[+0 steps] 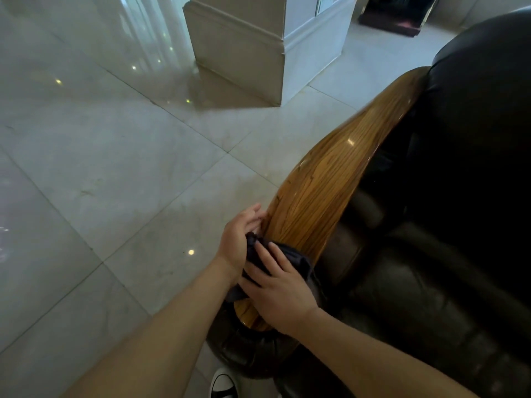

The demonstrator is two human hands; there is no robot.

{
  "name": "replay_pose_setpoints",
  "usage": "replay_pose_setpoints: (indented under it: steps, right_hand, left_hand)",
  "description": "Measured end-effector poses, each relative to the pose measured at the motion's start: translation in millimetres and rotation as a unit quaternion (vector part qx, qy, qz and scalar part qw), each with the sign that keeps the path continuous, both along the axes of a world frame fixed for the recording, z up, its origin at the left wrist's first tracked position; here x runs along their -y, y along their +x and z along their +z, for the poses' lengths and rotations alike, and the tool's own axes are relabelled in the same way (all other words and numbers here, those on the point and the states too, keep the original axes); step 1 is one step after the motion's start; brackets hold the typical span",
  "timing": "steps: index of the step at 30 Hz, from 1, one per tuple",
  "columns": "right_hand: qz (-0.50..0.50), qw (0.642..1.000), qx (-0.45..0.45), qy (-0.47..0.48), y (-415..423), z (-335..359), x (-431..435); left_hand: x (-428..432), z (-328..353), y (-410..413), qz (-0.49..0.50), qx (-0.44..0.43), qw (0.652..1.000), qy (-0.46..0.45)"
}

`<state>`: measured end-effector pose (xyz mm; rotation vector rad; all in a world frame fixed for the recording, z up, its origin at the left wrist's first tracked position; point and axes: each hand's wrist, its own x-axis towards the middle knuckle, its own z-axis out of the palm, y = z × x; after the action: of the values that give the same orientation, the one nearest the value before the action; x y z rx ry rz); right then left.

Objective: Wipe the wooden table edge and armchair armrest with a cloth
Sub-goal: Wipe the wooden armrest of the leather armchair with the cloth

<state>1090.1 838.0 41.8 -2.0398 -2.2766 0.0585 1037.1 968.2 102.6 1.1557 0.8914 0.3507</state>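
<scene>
Hands (pixel 275 285) (pixel 238 239), cloth (pixel 290 257), perhaps gripped; armrest (pixel 324 182).

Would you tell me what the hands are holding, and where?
The dark cloth: the right hand presses flat on its middle against the glossy wooden armrest; the left hand grips its bunched end.

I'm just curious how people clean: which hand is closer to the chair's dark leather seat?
The right hand. It lies flat on the dark cloth atop the wooden armrest, on the leather seat's side. The left hand grips the armrest's outer, floor-side edge.
</scene>
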Motion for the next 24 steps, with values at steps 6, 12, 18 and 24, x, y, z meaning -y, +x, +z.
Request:
replay_pose_setpoints:
  steps: [6, 12, 18, 24]
  right_hand:
    - [0.045, 0.998, 0.043, -0.009, 15, 19, -59]
    - [0.004, 1.000, 0.006, 0.009, 24, 41, -79]
    - [-0.031, 0.996, -0.085, 0.016, 7, 76, -83]
    - [-0.046, 0.985, -0.166, 0.028, -17, 114, -85]
  left_hand:
    - [-7, -1, -41, 0.008, -0.075, 0.995, 0.068]
    - [-6, -3, -93, -0.063, -0.258, 0.911, 0.317]
    - [5, 6, -140, -0.120, -0.443, 0.767, 0.449]
    - [16, 34, -166, -0.093, -0.486, 0.745, 0.447]
